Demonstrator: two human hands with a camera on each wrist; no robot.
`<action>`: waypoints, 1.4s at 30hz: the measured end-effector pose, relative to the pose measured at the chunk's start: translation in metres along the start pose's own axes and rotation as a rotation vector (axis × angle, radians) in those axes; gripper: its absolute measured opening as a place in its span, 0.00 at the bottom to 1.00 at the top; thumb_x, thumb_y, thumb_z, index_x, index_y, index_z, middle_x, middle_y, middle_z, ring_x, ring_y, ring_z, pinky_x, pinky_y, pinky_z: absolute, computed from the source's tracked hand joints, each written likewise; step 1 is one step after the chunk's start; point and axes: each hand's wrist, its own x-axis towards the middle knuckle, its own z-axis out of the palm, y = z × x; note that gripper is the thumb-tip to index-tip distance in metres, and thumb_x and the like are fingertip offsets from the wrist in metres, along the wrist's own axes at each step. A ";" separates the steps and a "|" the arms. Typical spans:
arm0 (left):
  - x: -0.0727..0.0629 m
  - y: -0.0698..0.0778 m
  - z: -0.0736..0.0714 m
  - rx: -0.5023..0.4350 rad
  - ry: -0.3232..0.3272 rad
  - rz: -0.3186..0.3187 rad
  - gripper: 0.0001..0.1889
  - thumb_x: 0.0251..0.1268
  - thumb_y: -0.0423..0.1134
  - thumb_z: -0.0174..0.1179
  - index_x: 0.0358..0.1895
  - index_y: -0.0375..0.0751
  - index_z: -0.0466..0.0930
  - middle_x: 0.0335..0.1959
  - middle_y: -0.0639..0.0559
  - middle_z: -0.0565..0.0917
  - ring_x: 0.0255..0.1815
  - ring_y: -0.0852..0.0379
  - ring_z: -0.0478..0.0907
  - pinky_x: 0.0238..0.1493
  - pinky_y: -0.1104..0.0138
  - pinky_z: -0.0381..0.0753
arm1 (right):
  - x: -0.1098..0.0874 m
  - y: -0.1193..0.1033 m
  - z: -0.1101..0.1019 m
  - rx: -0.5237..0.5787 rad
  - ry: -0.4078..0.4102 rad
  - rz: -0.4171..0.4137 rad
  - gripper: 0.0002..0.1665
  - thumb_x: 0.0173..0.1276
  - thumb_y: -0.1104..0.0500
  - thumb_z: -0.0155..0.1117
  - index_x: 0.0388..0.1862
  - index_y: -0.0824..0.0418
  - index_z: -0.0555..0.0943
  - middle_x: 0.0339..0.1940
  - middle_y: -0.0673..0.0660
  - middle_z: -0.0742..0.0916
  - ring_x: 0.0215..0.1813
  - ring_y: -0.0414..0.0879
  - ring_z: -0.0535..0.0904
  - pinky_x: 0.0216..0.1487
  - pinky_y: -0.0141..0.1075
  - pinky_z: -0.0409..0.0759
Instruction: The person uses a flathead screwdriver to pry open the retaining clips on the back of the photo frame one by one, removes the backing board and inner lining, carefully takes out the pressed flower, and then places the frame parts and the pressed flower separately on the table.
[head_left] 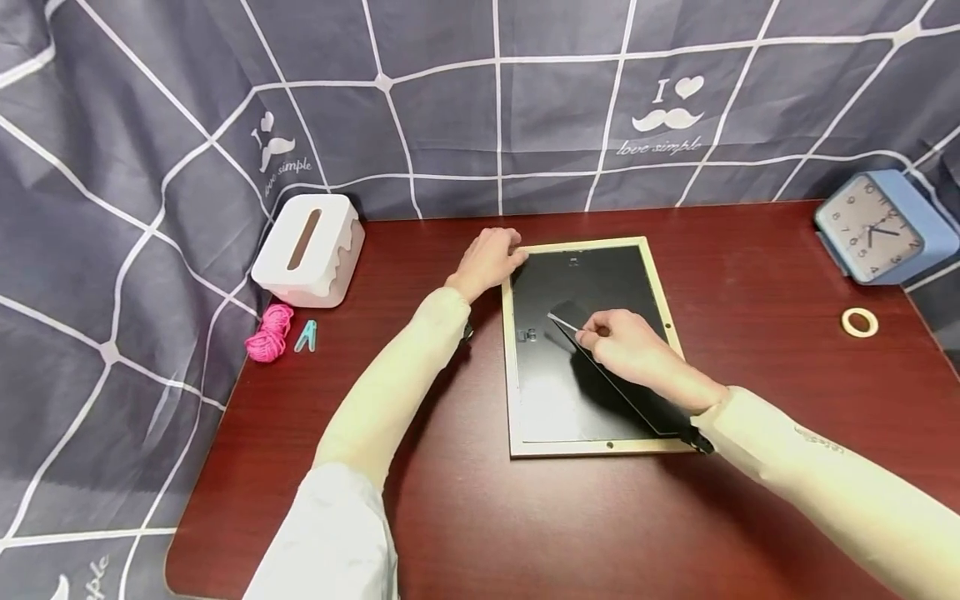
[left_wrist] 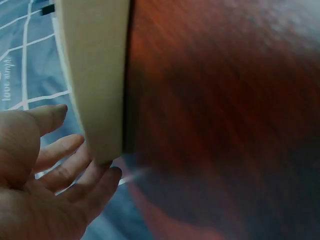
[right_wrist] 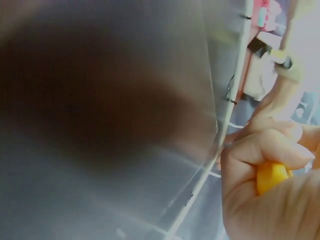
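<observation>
The frame (head_left: 570,449) lies on the table (head_left: 465,517); the left hand (head_left: 487,260), loose-fingered, touches its far left corner; the right hand (head_left: 626,342) grips a tool (head_left: 564,322) over it; only the right wrist view shows the yellow handle (right_wrist: 271,177).

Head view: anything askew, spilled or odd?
Yes: the clock at the far right looks askew. In the picture, 10 sits at the top of its dial, where 12 would normally be. I see no spills.

Open lane on counter (head_left: 757,283) between frame (head_left: 511,375) and ring (head_left: 859,334), clock (head_left: 873,225) beyond; right arm (head_left: 825,467) bars near end. Left arm (head_left: 390,392) blocks left of frame; curtain (head_left: 562,117) closes far side.
</observation>
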 end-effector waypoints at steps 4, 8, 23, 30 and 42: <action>0.019 -0.015 0.019 0.043 0.008 -0.070 0.15 0.78 0.56 0.67 0.41 0.50 0.91 0.42 0.53 0.91 0.48 0.53 0.86 0.46 0.57 0.90 | -0.013 -0.016 -0.001 0.014 -0.028 0.047 0.15 0.81 0.54 0.59 0.41 0.62 0.87 0.24 0.50 0.83 0.31 0.45 0.77 0.36 0.36 0.74; 0.006 -0.014 0.016 0.086 0.013 -0.098 0.17 0.76 0.61 0.67 0.37 0.52 0.92 0.39 0.55 0.92 0.47 0.54 0.87 0.42 0.57 0.91 | -0.018 -0.017 -0.003 0.040 -0.052 0.059 0.15 0.82 0.54 0.59 0.43 0.64 0.87 0.25 0.51 0.84 0.28 0.42 0.79 0.35 0.35 0.76; -0.065 -0.021 -0.009 0.202 -0.003 -0.087 0.17 0.80 0.58 0.63 0.34 0.53 0.89 0.36 0.51 0.91 0.41 0.42 0.90 0.38 0.46 0.89 | -0.024 -0.020 -0.005 0.077 -0.118 0.043 0.12 0.84 0.56 0.59 0.47 0.64 0.84 0.27 0.52 0.84 0.27 0.42 0.79 0.30 0.33 0.78; -0.077 -0.075 0.028 0.213 0.018 -0.029 0.17 0.79 0.58 0.60 0.31 0.57 0.85 0.29 0.53 0.88 0.35 0.43 0.88 0.32 0.48 0.89 | -0.023 -0.022 0.000 0.021 -0.095 0.008 0.13 0.84 0.51 0.60 0.53 0.58 0.85 0.28 0.55 0.88 0.31 0.43 0.81 0.35 0.36 0.75; -0.162 -0.007 -0.016 -0.038 -0.171 -0.078 0.08 0.74 0.41 0.60 0.40 0.44 0.86 0.23 0.51 0.86 0.15 0.58 0.84 0.21 0.64 0.85 | -0.015 -0.029 0.014 -0.039 -0.088 0.013 0.18 0.85 0.49 0.58 0.55 0.61 0.84 0.39 0.56 0.89 0.43 0.49 0.83 0.44 0.38 0.78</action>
